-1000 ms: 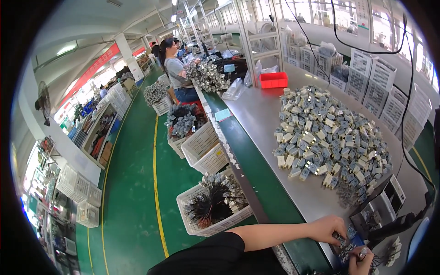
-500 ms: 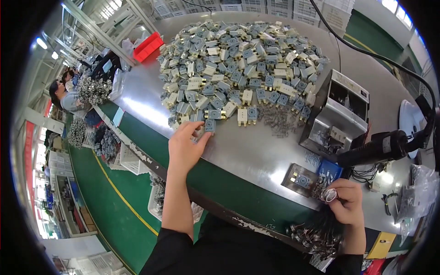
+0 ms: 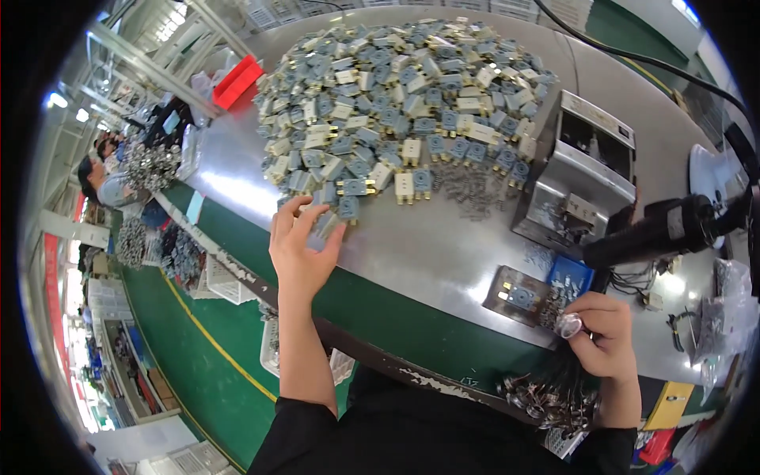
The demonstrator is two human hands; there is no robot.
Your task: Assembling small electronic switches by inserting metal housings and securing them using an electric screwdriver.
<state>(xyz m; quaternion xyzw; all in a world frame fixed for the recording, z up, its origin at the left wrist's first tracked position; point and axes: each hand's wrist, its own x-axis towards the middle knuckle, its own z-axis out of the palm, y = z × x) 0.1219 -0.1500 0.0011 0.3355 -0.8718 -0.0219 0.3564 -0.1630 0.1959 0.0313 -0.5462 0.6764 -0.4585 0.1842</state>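
Note:
My left hand is at the near left edge of a large pile of grey and cream plastic housings with brass prongs. Its thumb and fingers are spread, close to a grey housing lying at the pile's front; whether they touch it I cannot tell. At the right, my right hand pinches a round, shiny, clear-looking piece between thumb and fingers. Just left of it, a grey housing sits in a dark metal fixture. Beside that stands a blue tray with small metal parts.
Loose springs lie before the pile. A metal box-shaped device and a black cylindrical tool stand at the right. Dark wires with metal ends hang at the table's near edge. A red bin is at far left; people sit beyond.
My left hand has drawn back slightly leftward, its fingers spreading from the grey housing. My right hand still pinches the round piece. The whole view has shifted a little.

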